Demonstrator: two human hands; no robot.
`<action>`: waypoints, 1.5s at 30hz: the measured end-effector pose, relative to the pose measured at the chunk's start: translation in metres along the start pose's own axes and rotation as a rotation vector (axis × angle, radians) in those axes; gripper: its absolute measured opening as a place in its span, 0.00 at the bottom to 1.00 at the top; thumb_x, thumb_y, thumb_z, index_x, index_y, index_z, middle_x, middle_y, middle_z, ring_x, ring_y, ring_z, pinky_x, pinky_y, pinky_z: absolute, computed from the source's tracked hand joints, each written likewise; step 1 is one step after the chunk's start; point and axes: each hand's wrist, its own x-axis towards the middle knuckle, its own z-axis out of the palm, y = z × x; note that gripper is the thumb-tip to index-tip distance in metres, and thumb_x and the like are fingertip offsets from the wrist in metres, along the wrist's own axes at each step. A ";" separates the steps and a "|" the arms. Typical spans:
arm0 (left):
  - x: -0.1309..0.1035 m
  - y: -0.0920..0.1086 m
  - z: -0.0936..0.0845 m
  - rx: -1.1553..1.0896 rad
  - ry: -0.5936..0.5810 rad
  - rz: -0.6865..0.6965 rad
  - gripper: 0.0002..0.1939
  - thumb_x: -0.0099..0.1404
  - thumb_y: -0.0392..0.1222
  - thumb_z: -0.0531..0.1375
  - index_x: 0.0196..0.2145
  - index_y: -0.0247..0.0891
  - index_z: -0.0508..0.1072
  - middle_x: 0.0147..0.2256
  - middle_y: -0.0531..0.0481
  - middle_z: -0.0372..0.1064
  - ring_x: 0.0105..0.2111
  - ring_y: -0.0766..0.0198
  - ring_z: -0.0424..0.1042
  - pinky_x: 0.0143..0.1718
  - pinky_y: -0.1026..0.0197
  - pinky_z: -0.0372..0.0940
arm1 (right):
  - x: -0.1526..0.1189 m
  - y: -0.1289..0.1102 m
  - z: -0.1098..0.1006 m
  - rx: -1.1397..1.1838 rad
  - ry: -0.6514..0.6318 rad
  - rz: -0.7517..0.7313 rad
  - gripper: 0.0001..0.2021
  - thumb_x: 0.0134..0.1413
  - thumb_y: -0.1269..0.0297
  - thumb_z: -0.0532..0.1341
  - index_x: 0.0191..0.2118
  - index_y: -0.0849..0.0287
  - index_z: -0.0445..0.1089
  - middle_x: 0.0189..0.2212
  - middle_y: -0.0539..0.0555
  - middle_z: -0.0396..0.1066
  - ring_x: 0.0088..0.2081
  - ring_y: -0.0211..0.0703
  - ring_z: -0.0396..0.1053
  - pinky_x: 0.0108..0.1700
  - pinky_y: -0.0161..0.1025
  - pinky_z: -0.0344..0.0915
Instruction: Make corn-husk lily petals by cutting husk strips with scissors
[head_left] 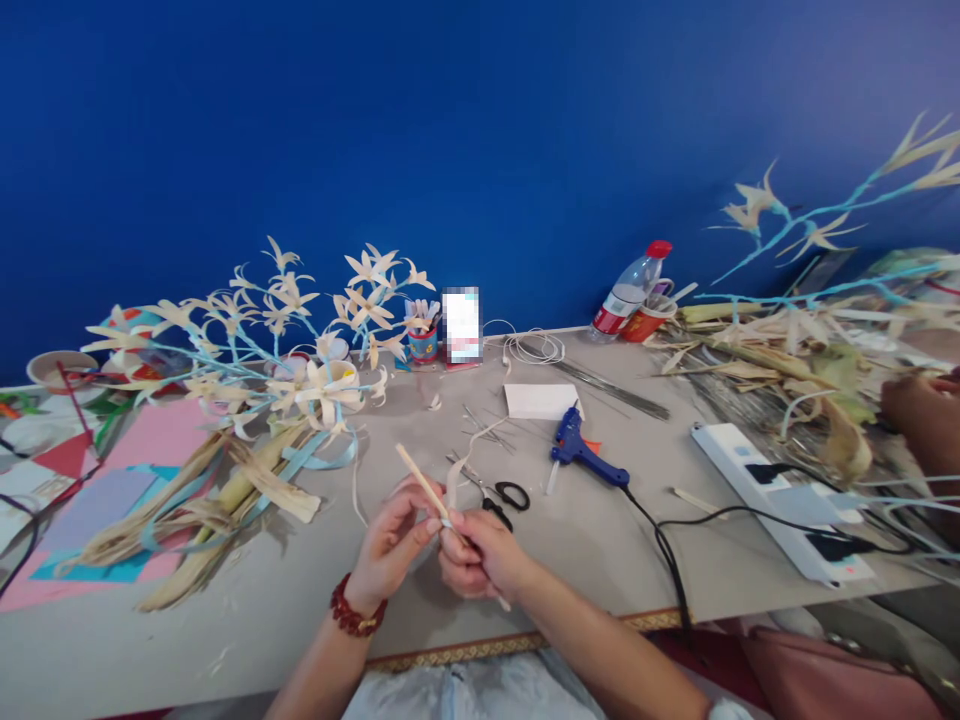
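Well, from where I stand both hands meet over the near part of the table (285,640), busy with one slim pale stick (417,474). It slants between them, its bare upper end poking out past the fingertips, up and toward the left, while its lower part runs in among the fingers. The left hand (390,550), a red beaded bracelet (358,608) at its wrist, has its thumb and bent fingers closed on the stick from the left side. The right hand (484,550) pinches it just below, thumb on top, the other fingers curled underneath and hiding the rest. A thin pale strip (454,478) rises from that same pinch, right beside the stick. Another pale end shows below the right hand; I can't tell whether it belongs to the same piece.

Just beyond the hands lie black-handled scissors (512,495), and farther right a blue glue gun (589,455), its nose by a white block (541,401). Pale flowers on blue stems (367,300) spread across the left, above dry husks (187,520). Over at the far right, near a white power strip (750,500), another person's hand (919,410) is at the husk pile (810,370).
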 end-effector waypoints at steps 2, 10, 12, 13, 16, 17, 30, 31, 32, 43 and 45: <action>-0.001 -0.002 0.001 -0.008 0.017 0.003 0.03 0.63 0.36 0.57 0.32 0.38 0.70 0.35 0.46 0.64 0.42 0.57 0.65 0.48 0.52 0.60 | 0.000 0.000 -0.001 0.009 -0.015 0.011 0.26 0.56 0.45 0.55 0.16 0.56 0.51 0.07 0.40 0.49 0.08 0.27 0.39 0.08 0.27 0.37; -0.002 0.000 0.006 -0.053 0.037 -0.059 0.06 0.62 0.42 0.59 0.33 0.38 0.69 0.36 0.47 0.62 0.38 0.60 0.63 0.41 0.59 0.60 | 0.001 0.004 -0.003 -0.300 0.172 -0.114 0.29 0.54 0.40 0.55 0.15 0.57 0.51 0.10 0.40 0.45 0.12 0.27 0.43 0.13 0.28 0.37; -0.002 0.001 0.007 -0.029 0.043 -0.069 0.04 0.63 0.40 0.58 0.31 0.37 0.68 0.35 0.48 0.61 0.37 0.61 0.62 0.40 0.60 0.60 | 0.000 0.005 -0.003 -0.326 0.190 -0.141 0.28 0.55 0.42 0.55 0.15 0.58 0.50 0.12 0.40 0.44 0.13 0.27 0.44 0.14 0.28 0.38; -0.002 0.000 0.007 -0.025 0.037 -0.066 0.04 0.63 0.40 0.58 0.31 0.37 0.69 0.36 0.47 0.61 0.38 0.61 0.62 0.40 0.60 0.60 | 0.000 0.005 -0.003 -0.318 0.188 -0.145 0.28 0.56 0.43 0.55 0.16 0.58 0.50 0.12 0.40 0.44 0.13 0.27 0.43 0.14 0.28 0.38; -0.003 -0.002 0.006 -0.026 0.022 -0.063 0.05 0.64 0.40 0.57 0.32 0.37 0.69 0.36 0.46 0.61 0.38 0.60 0.62 0.40 0.60 0.60 | 0.001 0.005 -0.003 -0.252 0.135 -0.110 0.28 0.55 0.42 0.55 0.15 0.57 0.50 0.10 0.40 0.44 0.12 0.26 0.41 0.13 0.28 0.36; -0.003 -0.003 0.006 -0.035 0.026 -0.064 0.05 0.64 0.41 0.57 0.32 0.37 0.69 0.36 0.46 0.61 0.38 0.60 0.62 0.40 0.59 0.61 | 0.001 0.005 -0.003 -0.226 0.117 -0.084 0.29 0.54 0.41 0.55 0.15 0.57 0.50 0.09 0.40 0.45 0.11 0.26 0.40 0.12 0.28 0.36; -0.001 -0.010 0.004 -0.101 0.077 -0.049 0.05 0.63 0.41 0.58 0.30 0.39 0.68 0.31 0.49 0.62 0.39 0.59 0.64 0.58 0.44 0.51 | -0.003 -0.005 0.003 0.046 -0.002 -0.009 0.26 0.55 0.45 0.56 0.16 0.56 0.50 0.07 0.40 0.47 0.08 0.26 0.38 0.09 0.27 0.37; -0.001 -0.010 0.004 -0.106 0.078 -0.056 0.05 0.63 0.41 0.58 0.30 0.39 0.68 0.32 0.48 0.62 0.40 0.58 0.64 0.57 0.45 0.51 | -0.003 -0.005 0.003 0.022 0.005 -0.024 0.26 0.54 0.45 0.56 0.16 0.56 0.51 0.07 0.40 0.47 0.08 0.26 0.38 0.09 0.27 0.37; -0.001 -0.009 0.004 -0.109 0.077 -0.064 0.05 0.63 0.41 0.58 0.30 0.39 0.68 0.33 0.48 0.63 0.41 0.58 0.64 0.57 0.45 0.52 | -0.003 -0.005 0.003 -0.014 0.022 -0.045 0.26 0.54 0.44 0.56 0.16 0.56 0.51 0.07 0.40 0.47 0.09 0.26 0.38 0.09 0.27 0.36; 0.003 0.001 0.009 -0.062 0.088 -0.050 0.03 0.61 0.39 0.60 0.30 0.38 0.71 0.37 0.47 0.65 0.43 0.58 0.65 0.58 0.45 0.52 | -0.001 -0.002 -0.001 -0.246 0.149 -0.116 0.28 0.52 0.40 0.57 0.15 0.57 0.52 0.09 0.41 0.47 0.11 0.27 0.42 0.12 0.29 0.36; 0.001 -0.002 0.009 -0.103 0.104 -0.077 0.04 0.60 0.40 0.61 0.28 0.39 0.70 0.36 0.47 0.65 0.43 0.57 0.65 0.58 0.45 0.52 | -0.002 -0.002 -0.001 -0.204 0.109 -0.096 0.28 0.52 0.40 0.57 0.15 0.57 0.52 0.08 0.41 0.48 0.10 0.26 0.41 0.11 0.29 0.37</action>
